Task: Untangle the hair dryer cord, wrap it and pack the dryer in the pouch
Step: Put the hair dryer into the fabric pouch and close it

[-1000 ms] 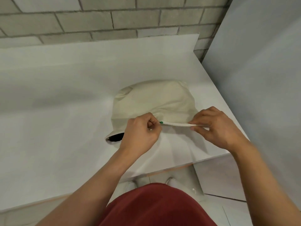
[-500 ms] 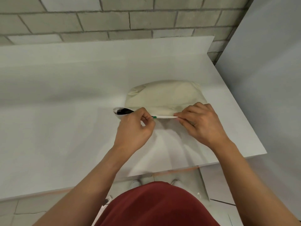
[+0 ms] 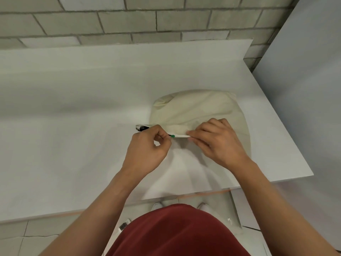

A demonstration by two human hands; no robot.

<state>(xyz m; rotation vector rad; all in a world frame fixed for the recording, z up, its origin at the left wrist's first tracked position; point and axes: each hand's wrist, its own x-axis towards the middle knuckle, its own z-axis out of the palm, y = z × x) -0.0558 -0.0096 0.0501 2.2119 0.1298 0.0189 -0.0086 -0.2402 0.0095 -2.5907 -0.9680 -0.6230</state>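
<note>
On the white table (image 3: pixel 73 145), the hair dryer (image 3: pixel 142 128) shows only as a small black bit poking out of the open left end of the cream pouch (image 3: pixel 199 109). Just right of it, the left hand (image 3: pixel 147 152) has its fingers curled, thumb and forefinger pinching the green zipper pull (image 3: pixel 172 136) on the near edge of the pouch. Further right, the right hand (image 3: pixel 217 143) lies on the pouch, fingertips pinching the zipper seam close beside the pull. The pouch lies flat near the table's right edge, bulging with its contents.
</note>
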